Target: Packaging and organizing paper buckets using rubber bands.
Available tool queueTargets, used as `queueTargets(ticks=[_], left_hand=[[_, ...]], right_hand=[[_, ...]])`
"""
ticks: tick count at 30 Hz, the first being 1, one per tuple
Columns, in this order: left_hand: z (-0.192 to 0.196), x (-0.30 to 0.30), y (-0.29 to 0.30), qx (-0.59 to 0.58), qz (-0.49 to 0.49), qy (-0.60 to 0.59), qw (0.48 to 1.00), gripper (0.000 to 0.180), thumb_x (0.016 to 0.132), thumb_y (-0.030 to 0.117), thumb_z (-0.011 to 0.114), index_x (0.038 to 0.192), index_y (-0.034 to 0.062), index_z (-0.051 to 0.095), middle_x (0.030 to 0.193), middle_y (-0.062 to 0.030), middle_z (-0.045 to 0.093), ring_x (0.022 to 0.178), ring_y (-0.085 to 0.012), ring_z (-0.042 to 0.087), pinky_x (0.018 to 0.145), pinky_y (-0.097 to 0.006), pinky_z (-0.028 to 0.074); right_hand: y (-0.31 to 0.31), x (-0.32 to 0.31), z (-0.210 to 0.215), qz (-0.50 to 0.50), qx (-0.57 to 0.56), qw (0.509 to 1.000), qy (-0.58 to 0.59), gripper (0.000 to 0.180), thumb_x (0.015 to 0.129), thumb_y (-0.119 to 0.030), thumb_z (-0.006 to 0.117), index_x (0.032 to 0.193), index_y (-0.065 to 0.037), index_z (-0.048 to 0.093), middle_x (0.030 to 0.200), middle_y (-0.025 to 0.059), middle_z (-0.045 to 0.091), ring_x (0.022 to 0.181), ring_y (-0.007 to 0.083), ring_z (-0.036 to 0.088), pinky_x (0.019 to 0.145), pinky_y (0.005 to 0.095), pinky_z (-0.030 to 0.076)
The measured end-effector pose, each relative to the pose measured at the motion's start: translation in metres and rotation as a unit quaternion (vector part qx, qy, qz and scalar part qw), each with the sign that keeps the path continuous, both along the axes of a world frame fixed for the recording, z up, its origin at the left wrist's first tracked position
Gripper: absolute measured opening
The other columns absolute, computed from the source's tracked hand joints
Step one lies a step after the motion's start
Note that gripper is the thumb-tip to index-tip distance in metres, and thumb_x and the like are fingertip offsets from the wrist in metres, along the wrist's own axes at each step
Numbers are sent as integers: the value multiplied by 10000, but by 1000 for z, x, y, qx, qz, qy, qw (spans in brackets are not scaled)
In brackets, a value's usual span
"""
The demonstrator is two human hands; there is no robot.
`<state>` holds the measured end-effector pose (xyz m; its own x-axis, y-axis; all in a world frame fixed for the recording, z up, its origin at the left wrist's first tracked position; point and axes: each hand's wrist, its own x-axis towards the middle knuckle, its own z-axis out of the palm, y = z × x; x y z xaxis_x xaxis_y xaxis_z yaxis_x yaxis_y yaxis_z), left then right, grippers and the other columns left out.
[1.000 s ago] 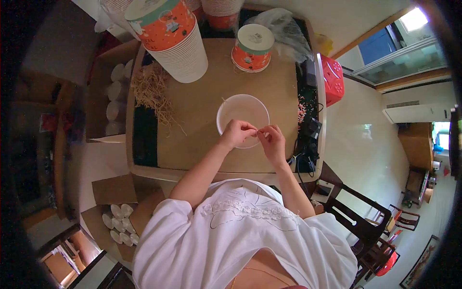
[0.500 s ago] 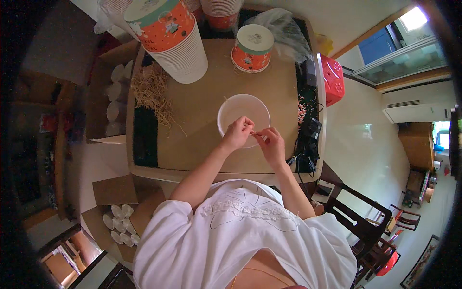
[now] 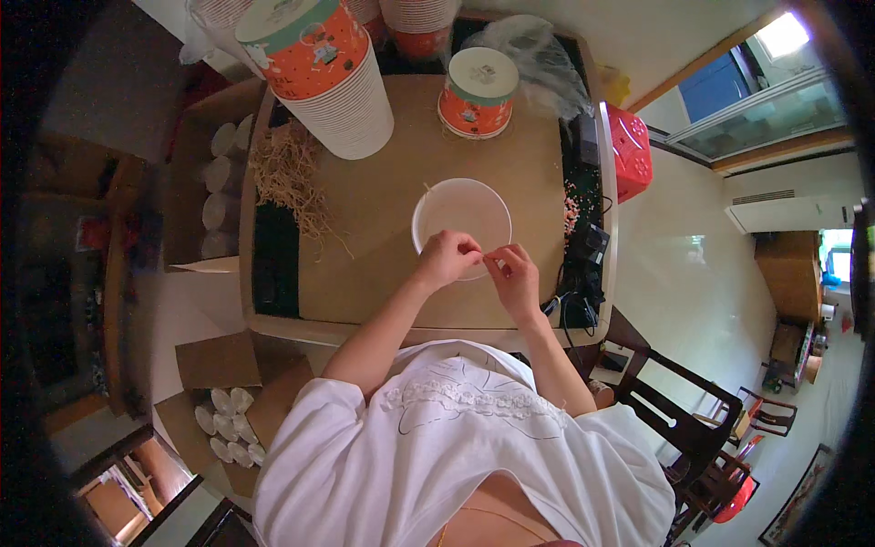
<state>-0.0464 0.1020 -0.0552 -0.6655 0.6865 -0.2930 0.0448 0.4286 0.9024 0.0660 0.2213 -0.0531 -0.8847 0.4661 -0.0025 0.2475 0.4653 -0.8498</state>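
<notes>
A round white paper tub stands open side up on the brown board, close in front of me. Over its near rim, my left hand has its fingers drawn together in a pinch. Fingertip to fingertip with it, my right hand pinches too. Whatever lies between the fingertips is too small to make out. A thin tan strand pokes up at the tub's far left rim.
Tan paper strands lie heaped at the board's left. Behind them leans a tall stack of orange and white tubs. One upside-down tub stands at the back. Black adapters and cables line the right edge.
My left hand has turned slightly and its fingers are curled in more. My right hand has shifted a little, with the fingertips still meeting. The tub has stayed in place.
</notes>
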Motion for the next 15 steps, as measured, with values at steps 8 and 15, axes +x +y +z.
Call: queueTargets(ticks=[8, 15], left_hand=[[-1, 1, -3, 38, 50, -82, 995, 134, 795, 116, 633, 852, -5, 649, 767, -47, 664, 671, -106, 620, 618, -243, 488], [1, -1, -9, 37, -4, 21, 999, 134, 823, 111, 597, 886, 4, 646, 777, -40, 661, 690, -94, 613, 624, -250, 485]], right_hand=[[-4, -6, 4, 26, 32, 999, 10, 83, 794, -115, 619, 859, -65, 608, 822, 88, 583, 554, 194, 558, 529, 307, 448], [-4, -6, 8, -5, -12, 1000, 10, 54, 803, -92, 605, 821, -46, 584, 779, 89, 600, 544, 184, 554, 500, 288, 435]])
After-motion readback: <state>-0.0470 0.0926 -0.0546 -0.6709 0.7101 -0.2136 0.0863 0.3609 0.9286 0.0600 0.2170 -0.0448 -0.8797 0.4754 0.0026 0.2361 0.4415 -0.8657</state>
